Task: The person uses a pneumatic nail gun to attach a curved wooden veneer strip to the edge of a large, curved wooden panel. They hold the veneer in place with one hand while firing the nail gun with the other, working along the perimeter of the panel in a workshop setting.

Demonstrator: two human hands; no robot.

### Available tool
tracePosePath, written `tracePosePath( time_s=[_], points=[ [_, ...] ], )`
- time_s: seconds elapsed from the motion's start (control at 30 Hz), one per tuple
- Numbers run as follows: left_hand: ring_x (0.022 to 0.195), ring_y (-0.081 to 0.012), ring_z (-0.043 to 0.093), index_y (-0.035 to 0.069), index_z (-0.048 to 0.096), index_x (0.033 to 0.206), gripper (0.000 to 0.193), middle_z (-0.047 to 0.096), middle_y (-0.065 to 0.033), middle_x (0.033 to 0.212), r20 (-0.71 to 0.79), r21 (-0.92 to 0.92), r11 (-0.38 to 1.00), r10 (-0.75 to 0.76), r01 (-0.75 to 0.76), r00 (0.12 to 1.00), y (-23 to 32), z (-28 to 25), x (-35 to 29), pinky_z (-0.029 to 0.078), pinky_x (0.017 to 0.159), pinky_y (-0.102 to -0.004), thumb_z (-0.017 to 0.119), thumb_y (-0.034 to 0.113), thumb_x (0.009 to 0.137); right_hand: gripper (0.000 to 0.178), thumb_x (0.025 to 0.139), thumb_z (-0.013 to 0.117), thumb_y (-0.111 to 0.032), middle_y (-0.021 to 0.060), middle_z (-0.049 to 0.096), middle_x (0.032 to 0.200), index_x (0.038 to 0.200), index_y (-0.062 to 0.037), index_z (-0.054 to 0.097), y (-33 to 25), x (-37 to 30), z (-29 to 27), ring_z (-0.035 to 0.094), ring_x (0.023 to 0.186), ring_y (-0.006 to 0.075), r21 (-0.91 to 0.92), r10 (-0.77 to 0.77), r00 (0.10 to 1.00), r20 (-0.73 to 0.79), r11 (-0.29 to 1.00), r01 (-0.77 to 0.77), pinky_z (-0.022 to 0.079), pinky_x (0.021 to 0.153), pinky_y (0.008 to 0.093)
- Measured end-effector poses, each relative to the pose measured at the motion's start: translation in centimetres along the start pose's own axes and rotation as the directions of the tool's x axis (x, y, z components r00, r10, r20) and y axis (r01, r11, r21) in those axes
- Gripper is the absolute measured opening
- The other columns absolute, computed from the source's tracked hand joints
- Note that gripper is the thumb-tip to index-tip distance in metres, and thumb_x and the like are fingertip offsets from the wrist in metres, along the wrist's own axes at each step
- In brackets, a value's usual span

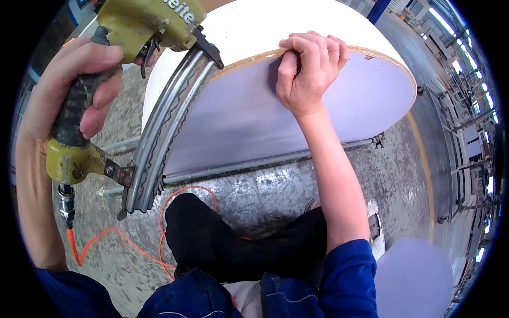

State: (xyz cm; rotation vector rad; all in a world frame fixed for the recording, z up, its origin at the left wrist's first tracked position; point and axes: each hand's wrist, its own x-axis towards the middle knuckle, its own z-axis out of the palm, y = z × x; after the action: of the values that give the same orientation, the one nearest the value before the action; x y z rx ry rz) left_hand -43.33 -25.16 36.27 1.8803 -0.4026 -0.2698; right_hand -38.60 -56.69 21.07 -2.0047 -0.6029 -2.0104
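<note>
My left hand (45, 100) is wrapped round the black grip of an olive-green pneumatic nail gun (146, 29), raised at the upper left. A fingertip shows beside its trigger. The gun's curved metal magazine (169, 127) slants down in front of a large round wooden piece (238, 116), which has a pale lavender face and a white curved side. Over the piece's bare wood rim, at top centre, my right hand (310, 71) is closed with bent fingers. The gun's nose is at the rim's left part; whether it touches cannot be made out.
An orange air hose (122, 233) runs from the gun's grip and loops on the worn grey floor (275, 185). Metal pipes (254, 161) lie beneath the round piece. Another lavender disc (413, 281) is at lower right. Metal racks (450, 153) line the right side.
</note>
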Motion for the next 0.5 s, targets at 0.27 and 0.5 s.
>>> tracePosePath(
  time_s=[0.27,0.5],
  points=[
    [0.035,-0.008,0.046,0.0,0.058,0.098,0.029,0.052,-0.0018,0.058,-0.031,0.082,0.997,0.018,-0.016,0.999,1.1,1.3,-0.6,0.038,0.034,-0.0215,0.065,0.028,0.094,0.014,0.077,0.061,-0.006,-0.0007,0.066,0.087,0.088,-0.0141,0.064,-0.2,0.1,-0.1,0.059,0.091,0.0219,-0.02,-0.015,1.0,-0.009,1.0,0.014,0.036,0.102,0.0411],
    [0.037,-0.0075,0.05,0.002,0.06,0.088,0.028,0.054,-0.0016,0.057,-0.018,0.084,0.996,0.007,-0.005,1.0,1.1,0.8,-0.4,0.04,0.034,-0.0208,0.067,0.029,0.093,0.015,0.077,0.059,-0.004,0.0,0.066,0.088,0.088,-0.0134,0.064,-0.3,0.0,-0.1,0.059,0.091,0.0217,-0.016,-0.014,1.0,-0.002,1.0,0.014,0.036,0.102,0.0409]
  ],
)
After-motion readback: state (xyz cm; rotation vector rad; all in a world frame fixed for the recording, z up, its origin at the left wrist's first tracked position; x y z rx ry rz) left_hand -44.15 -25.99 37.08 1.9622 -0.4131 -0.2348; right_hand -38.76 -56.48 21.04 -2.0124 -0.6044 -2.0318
